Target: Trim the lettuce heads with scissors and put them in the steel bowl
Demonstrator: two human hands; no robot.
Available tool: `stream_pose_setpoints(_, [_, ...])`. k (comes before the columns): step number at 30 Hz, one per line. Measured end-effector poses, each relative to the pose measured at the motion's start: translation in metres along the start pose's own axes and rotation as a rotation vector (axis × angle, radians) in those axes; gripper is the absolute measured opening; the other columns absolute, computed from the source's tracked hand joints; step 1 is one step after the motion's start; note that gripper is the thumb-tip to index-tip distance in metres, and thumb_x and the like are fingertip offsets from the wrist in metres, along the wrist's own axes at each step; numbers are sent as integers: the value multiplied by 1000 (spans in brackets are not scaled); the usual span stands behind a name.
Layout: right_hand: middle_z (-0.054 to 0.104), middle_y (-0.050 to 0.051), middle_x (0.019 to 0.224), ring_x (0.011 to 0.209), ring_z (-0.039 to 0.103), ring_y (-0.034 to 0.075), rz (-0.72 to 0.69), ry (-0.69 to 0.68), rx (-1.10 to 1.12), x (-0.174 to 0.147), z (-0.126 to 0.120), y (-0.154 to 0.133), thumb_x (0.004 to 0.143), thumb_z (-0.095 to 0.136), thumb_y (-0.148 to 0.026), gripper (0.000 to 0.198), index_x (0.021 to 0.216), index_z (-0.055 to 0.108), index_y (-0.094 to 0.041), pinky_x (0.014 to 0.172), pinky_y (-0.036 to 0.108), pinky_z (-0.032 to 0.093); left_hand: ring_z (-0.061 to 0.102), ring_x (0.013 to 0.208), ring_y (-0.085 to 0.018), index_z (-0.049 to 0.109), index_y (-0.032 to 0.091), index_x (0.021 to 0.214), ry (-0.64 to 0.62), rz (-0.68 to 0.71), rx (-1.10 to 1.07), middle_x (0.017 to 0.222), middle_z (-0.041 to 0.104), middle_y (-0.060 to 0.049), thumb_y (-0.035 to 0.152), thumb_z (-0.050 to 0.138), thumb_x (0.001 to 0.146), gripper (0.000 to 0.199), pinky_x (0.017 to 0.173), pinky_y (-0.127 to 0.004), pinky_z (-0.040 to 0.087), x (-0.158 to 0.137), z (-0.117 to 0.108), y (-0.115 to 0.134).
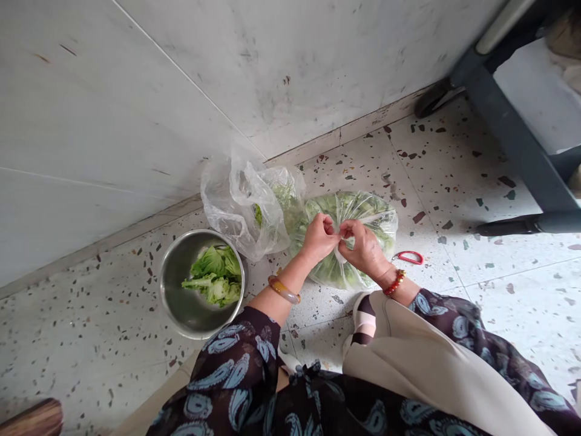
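A clear plastic bag (373,217) full of leafy greens sits on the floor, its top gathered into a bunched neck. My left hand (320,237) pinches that neck from the left, fingers closed. From the right, my right hand (362,247) pinches the same spot, fingertips touching or nearly touching those of the left. Whether the neck is knotted is hidden by my fingers. Beside this bag, to the left, lies a looser clear plastic bag (247,206) with handles and some greens inside. A steel bowl (175,309) holds torn lettuce leaves (215,272).
A red loop-shaped handle (411,257) lies on the floor right of the full bag; the rest of it is not visible. A pale wall (181,79) rises behind the bags. A dark wheeled cart (517,133) stands at the right. A brown wooden piece (34,419) shows at lower left.
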State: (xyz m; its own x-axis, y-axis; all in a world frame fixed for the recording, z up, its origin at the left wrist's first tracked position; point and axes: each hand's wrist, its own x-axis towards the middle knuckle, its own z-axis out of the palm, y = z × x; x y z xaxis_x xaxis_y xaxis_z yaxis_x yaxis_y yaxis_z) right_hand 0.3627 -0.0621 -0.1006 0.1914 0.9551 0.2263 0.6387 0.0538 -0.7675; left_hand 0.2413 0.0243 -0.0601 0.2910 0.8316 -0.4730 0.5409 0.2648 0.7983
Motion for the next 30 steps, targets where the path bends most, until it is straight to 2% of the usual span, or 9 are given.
stream_pose_setpoints(3, [70, 6, 87, 78, 68, 23, -51, -22, -123, 4, 2, -1, 74, 55, -8, 36, 107, 54, -23, 76, 35, 56, 48, 58, -11, 47, 24, 82, -18, 9, 30, 61, 50, 11, 1, 71, 61, 39, 62, -27, 34, -2, -1, 3])
stream_pose_setpoints(5, [68, 4, 82, 73, 65, 22, -44, -4, -129, 3, 2, -1, 74, 55, -8, 31, 101, 53, -24, 72, 33, 54, 46, 57, -11, 45, 24, 82, -14, 50, 97, 61, 48, 11, 0, 72, 61, 42, 61, -28, 33, -3, 0, 5])
stream_pose_setpoints(9, [61, -1, 74, 63, 60, 18, 105, 84, 10, -7, 1, 0, 74, 57, -12, 23, 91, 48, -26, 61, 30, 51, 42, 59, -13, 44, 25, 84, 0, 157, 227, 65, 45, 9, -5, 66, 62, 43, 62, -29, 31, -2, 5, 6])
stream_pose_setpoints(12, [62, -2, 77, 63, 61, 17, 206, 131, 174, -11, -2, -1, 73, 58, -15, 23, 91, 49, -27, 61, 30, 53, 42, 63, -14, 45, 25, 82, -16, 218, 252, 69, 45, 7, -8, 61, 65, 40, 65, -29, 33, -1, 5, 6])
stream_pose_setpoints(15, [63, -2, 80, 66, 62, 17, 238, 128, 301, -8, -5, -3, 72, 56, -14, 25, 93, 51, -26, 65, 31, 55, 48, 72, -16, 47, 23, 76, -114, 301, 296, 75, 50, 3, -7, 60, 69, 34, 70, -29, 38, -2, -2, 7])
stream_pose_setpoints(18, [63, -2, 79, 66, 61, 17, 227, 105, 326, -2, -7, -6, 72, 57, -14, 25, 93, 52, -26, 65, 31, 55, 53, 79, -19, 52, 22, 72, -188, 354, 346, 82, 54, 0, -7, 61, 73, 30, 76, -31, 43, -3, -8, 7])
stream_pose_setpoints(23, [63, -2, 77, 64, 60, 17, 120, 49, 260, -1, -14, -11, 73, 54, -10, 23, 91, 54, -25, 64, 31, 54, 53, 76, -18, 57, 21, 68, -197, 364, 365, 80, 55, -1, -6, 60, 73, 27, 74, -29, 42, 6, -16, 1])
stream_pose_setpoints(27, [64, 0, 78, 69, 63, 19, 36, 22, 205, -9, -23, -14, 80, 50, -7, 22, 89, 55, -25, 66, 33, 54, 50, 68, -15, 56, 20, 67, -78, 228, 211, 72, 54, 2, -2, 57, 74, 23, 69, -27, 40, 15, -24, -6])
stream_pose_setpoints(30, [67, 1, 84, 72, 64, 19, 1, 32, 177, -9, -26, -14, 87, 53, -10, 19, 98, 58, -25, 69, 34, 56, 50, 64, -13, 59, 20, 70, -115, 174, 99, 67, 56, 5, 2, 58, 73, 18, 67, -25, 39, 16, -24, -9])
